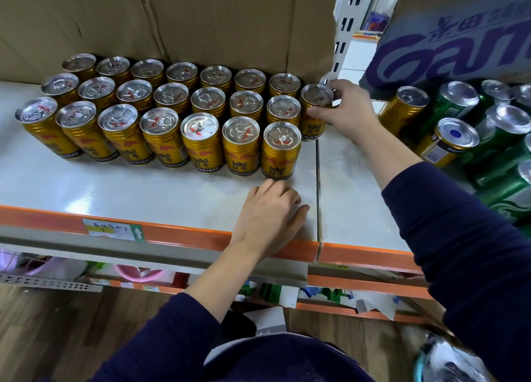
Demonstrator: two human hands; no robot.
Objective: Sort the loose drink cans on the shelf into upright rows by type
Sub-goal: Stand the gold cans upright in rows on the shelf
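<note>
Standing in three straight rows on the left of the shelf [143, 186] are the gold cans [161, 99], all upright with sides touching, most likely so that one kind sits together; a big cardboard box [172, 16] stands right behind them like a back wall. In front of the last can of the front row, the left hand [270, 212] lies on the shelf with loose fingers and holds nothing; its fingertips are just by that can's foot, maybe to stop the row from sliding. Further right, the right hand [344, 111] has its fingers and thumb wrapped round the top of the end can [314, 114], a gold one standing just beside the last can of the middle row; it looks as if the person is adding it to make that row longer. Past that arm lies the loose pile [448, 145]; a few gold ones and many green cans [500, 151] are tipped over and mixed up, so much sorting is left. The shelf is white with an orange front edge [186, 235] and a small paper label [112, 229]; a box with purple letters [459, 36] sits above the pile; the floor [57, 324] below is wood.
</note>
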